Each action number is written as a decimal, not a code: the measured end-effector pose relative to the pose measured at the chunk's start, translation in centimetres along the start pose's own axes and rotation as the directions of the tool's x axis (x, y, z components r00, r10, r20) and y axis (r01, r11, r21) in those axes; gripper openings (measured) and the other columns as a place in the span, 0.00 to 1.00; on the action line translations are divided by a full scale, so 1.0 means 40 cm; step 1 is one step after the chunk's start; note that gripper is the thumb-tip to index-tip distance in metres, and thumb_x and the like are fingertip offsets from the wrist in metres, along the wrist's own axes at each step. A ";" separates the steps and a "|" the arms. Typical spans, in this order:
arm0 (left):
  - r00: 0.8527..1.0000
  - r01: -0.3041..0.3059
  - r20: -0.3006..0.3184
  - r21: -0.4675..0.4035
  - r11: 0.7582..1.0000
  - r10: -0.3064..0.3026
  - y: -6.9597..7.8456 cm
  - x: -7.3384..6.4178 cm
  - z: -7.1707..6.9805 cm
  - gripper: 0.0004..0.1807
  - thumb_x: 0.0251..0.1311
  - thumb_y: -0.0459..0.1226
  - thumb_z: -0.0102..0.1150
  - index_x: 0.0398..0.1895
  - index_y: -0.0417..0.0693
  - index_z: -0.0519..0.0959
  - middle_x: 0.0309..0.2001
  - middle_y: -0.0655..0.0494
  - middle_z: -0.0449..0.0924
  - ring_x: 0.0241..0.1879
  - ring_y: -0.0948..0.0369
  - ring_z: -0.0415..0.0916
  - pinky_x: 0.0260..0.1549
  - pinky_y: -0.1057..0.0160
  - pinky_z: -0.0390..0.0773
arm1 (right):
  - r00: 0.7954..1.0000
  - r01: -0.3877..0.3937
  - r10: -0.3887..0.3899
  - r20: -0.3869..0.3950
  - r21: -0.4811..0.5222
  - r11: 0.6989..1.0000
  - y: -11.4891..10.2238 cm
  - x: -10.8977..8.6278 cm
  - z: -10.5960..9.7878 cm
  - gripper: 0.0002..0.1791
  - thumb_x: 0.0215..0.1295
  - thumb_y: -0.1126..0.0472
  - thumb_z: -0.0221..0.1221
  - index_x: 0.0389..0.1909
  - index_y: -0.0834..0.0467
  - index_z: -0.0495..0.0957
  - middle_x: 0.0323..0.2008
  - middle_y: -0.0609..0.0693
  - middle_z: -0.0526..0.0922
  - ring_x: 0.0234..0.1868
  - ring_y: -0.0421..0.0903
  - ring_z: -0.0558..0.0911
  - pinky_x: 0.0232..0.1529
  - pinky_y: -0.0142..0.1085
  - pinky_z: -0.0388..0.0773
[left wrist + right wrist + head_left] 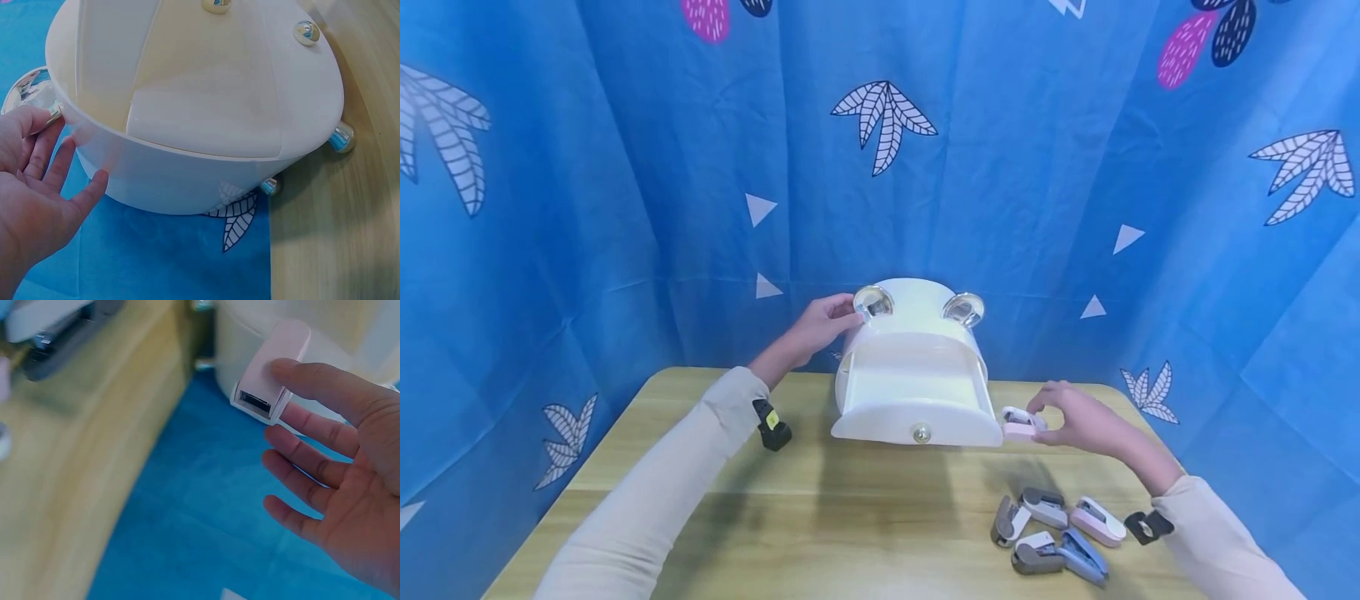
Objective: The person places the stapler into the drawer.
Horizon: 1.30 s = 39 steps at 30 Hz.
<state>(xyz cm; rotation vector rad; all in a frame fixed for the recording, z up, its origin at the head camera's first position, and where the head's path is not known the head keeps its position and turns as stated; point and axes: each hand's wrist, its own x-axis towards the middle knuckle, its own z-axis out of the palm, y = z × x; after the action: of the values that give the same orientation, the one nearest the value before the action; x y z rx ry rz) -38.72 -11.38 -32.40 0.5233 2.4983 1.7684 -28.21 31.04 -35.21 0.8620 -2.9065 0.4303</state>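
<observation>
A white rounded box [913, 308] with two shiny ear-like discs stands at the back of the table, its drawer [917, 421] with a round knob pulled out at the front. My left hand [822, 327] is at the box's left ear [872, 302]; in the left wrist view the thumb and forefinger pinch the ear's edge [31, 90], the other fingers spread beside the box's wall. To the right of the drawer, my right hand [1082, 419] pinches a small pink and white stapler [275, 369] between thumb and forefinger, the other fingers loosely bent.
Several small staplers lie grouped at the table's front right: a blue one [1082, 557], a pink and white one [1097, 522], and grey and white ones [1043, 507]. A blue patterned curtain [1000, 208] hangs right behind the wooden table [760, 533].
</observation>
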 end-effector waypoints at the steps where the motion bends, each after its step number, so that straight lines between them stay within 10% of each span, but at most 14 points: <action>1: 1.000 -0.001 0.001 -0.001 1.000 0.001 0.000 0.001 0.001 0.23 0.73 0.41 0.58 0.67 0.46 0.75 0.62 0.44 0.80 0.68 0.48 0.73 0.72 0.42 0.66 | 1.000 -0.002 0.002 -0.009 -0.007 1.000 -0.006 -0.001 -0.013 0.16 0.57 0.58 0.73 0.45 0.58 0.86 0.43 0.51 0.85 0.47 0.54 0.82 0.48 0.49 0.84; 18: 1.000 -0.006 -0.005 0.001 1.000 0.006 -0.005 -0.001 -0.002 0.23 0.73 0.41 0.57 0.68 0.45 0.74 0.64 0.44 0.79 0.69 0.48 0.72 0.71 0.42 0.68 | 0.987 0.066 -0.088 -0.134 -0.162 0.985 -0.131 0.031 -0.164 0.16 0.59 0.61 0.73 0.47 0.59 0.85 0.45 0.54 0.84 0.49 0.53 0.81 0.47 0.50 0.85; 39: 1.000 -0.001 -0.014 -0.034 0.999 0.000 0.006 -0.004 0.008 0.23 0.73 0.40 0.56 0.68 0.44 0.73 0.65 0.43 0.78 0.70 0.48 0.71 0.72 0.43 0.68 | 0.946 0.271 -0.312 -0.093 -0.302 0.914 -0.268 0.124 -0.212 0.18 0.60 0.59 0.73 0.48 0.60 0.82 0.40 0.50 0.82 0.41 0.46 0.76 0.38 0.37 0.77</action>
<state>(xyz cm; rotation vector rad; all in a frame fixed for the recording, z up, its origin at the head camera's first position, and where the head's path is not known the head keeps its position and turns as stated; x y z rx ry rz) -38.46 -11.05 -32.33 0.5114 2.4727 1.8171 -26.56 22.32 -23.70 1.1403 -2.5643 0.0400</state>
